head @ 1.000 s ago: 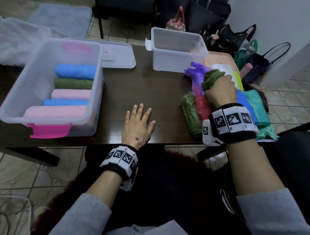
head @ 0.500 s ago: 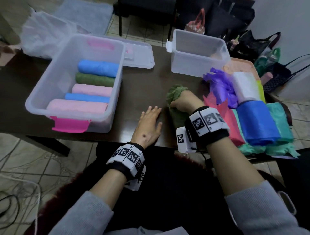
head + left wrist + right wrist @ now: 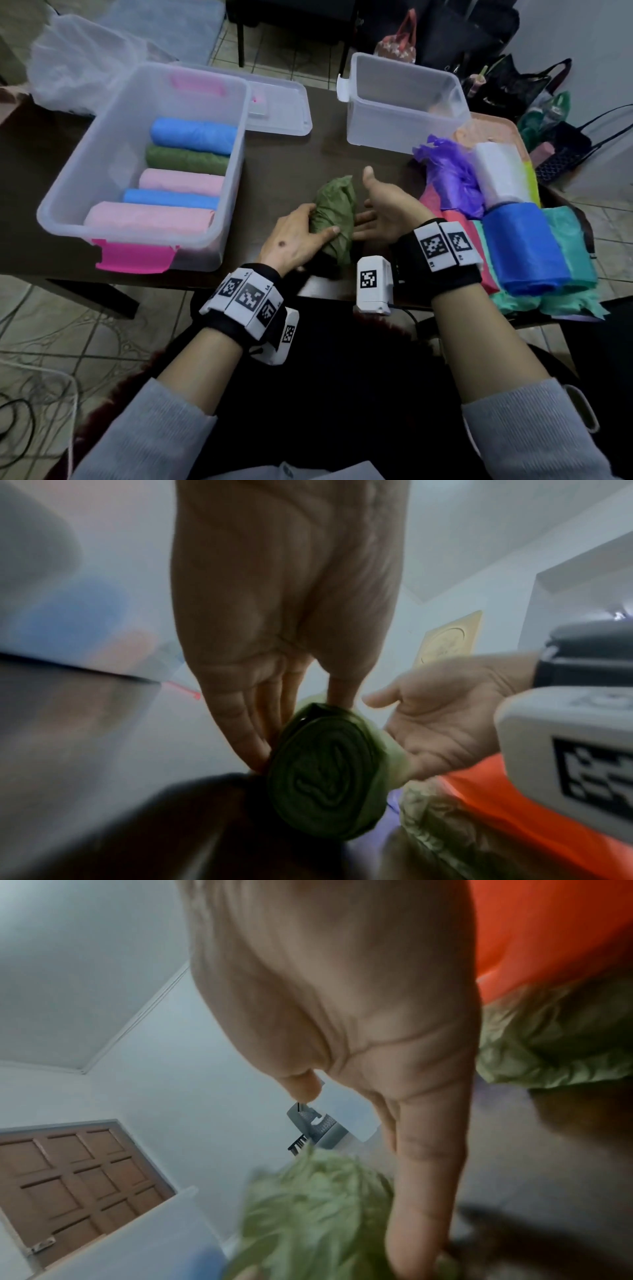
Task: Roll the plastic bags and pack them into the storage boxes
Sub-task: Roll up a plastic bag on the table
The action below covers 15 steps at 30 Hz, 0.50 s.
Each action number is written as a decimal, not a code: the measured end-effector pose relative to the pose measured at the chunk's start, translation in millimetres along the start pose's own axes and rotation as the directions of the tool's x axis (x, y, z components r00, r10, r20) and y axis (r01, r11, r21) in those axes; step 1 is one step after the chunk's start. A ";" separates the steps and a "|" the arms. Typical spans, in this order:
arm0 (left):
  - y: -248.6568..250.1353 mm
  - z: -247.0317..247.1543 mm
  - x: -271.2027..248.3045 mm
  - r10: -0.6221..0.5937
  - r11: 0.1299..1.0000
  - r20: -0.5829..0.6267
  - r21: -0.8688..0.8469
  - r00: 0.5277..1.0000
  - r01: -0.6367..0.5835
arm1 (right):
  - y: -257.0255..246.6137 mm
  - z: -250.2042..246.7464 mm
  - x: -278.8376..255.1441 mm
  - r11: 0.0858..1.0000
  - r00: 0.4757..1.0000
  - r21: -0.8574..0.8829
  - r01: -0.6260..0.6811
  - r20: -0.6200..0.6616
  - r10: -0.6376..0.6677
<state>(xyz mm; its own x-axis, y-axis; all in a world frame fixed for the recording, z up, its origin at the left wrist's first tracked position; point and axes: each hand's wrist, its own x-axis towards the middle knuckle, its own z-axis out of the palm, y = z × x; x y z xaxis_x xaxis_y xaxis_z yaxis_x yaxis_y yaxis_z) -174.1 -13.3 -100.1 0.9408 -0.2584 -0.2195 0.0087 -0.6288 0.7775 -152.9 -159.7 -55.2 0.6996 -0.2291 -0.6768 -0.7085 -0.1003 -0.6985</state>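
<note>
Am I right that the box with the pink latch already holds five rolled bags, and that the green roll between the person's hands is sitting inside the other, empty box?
Not quite. The box with the pink latch does hold five rolled bags, but the green roll lies on the table between the left hand and right hand, outside the other box. The head view shows this.

Roll [image 3: 334,216]: on my table [image 3: 291,164], between my hands
Left box [image 3: 137,164]: holds five rolls
Right box [image 3: 404,106]: behind bag pile [image 3: 513,219]
</note>
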 end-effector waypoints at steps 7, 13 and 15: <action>2.5 -3.8 2.3 -0.091 0.988 -0.123 -0.136 0.988 0.074 | 18.3 -4.3 0.3 0.993 0.997 -0.112 0.046 -0.063 -0.053; 8.0 5.5 -8.9 0.045 0.996 0.075 0.074 0.996 -0.051 | 22.5 4.7 -3.8 0.995 0.998 -0.080 0.062 0.038 -0.059; 6.7 2.6 -4.0 0.033 0.990 0.069 0.131 0.997 -0.042 | 19.9 5.2 -8.0 0.999 0.997 -0.012 0.047 0.069 -0.046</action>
<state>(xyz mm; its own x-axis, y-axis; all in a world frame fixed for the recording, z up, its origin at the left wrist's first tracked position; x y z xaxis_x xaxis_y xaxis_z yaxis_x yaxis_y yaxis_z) -178.7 -18.3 -95.5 0.9149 -0.3291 -0.2339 -0.0753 -0.7082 0.7020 -172.2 -154.8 -64.9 0.7363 -0.1571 -0.6581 -0.6758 -0.1224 -0.7269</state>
